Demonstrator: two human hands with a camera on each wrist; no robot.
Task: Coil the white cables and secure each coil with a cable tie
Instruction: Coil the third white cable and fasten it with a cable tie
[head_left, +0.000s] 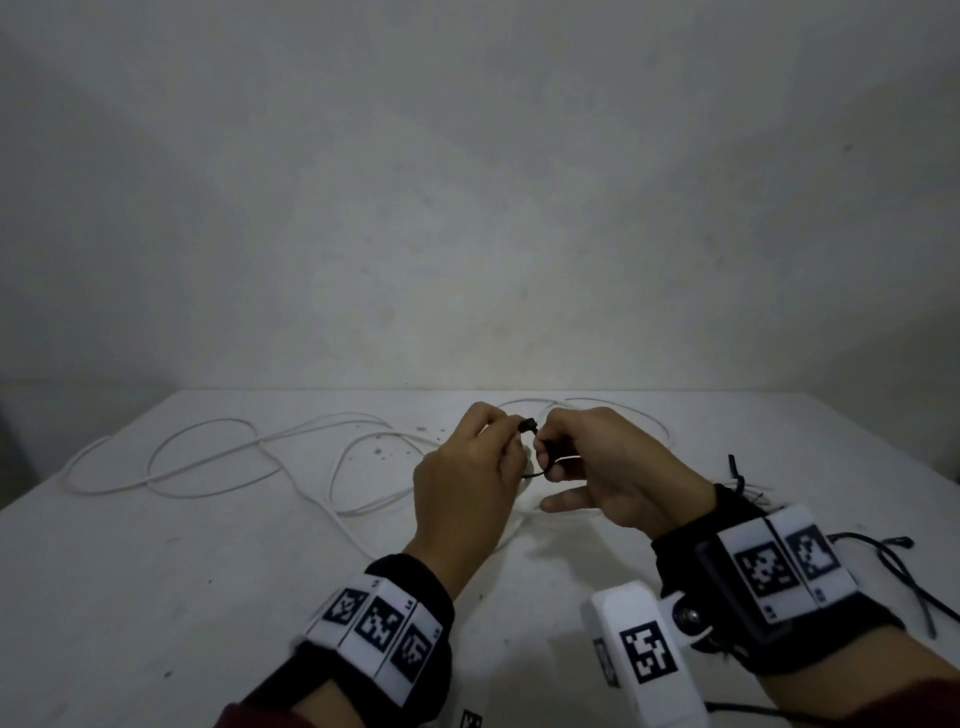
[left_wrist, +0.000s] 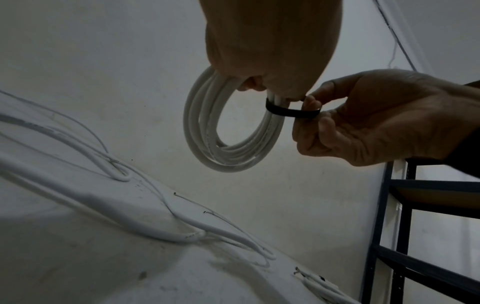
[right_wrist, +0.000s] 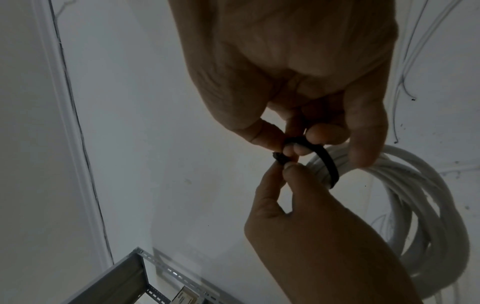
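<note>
Above the table (head_left: 208, 545), the left hand (left_wrist: 272, 41) gripped the white cable coil (left_wrist: 228, 131); the right hand (left_wrist: 376, 119) pinched the black cable tie (left_wrist: 291, 112) looped around it.

A white coil (left_wrist: 228, 131) of cable is circled by a black cable tie (left_wrist: 291, 112). More white cables (head_left: 218, 457) lie on a white surface (head_left: 182, 571) flecked with dark specks, before a pale grey wall (head_left: 467, 182). Black wristbands (head_left: 415, 597) carry white tiles printed with black square-code patterns. Dark red sleeves (head_left: 249, 719) show at the bottom edge. Spare black ties (head_left: 893, 566) lie at right. A dark blue shelf frame (left_wrist: 389, 226) stands beside the wall.
</note>
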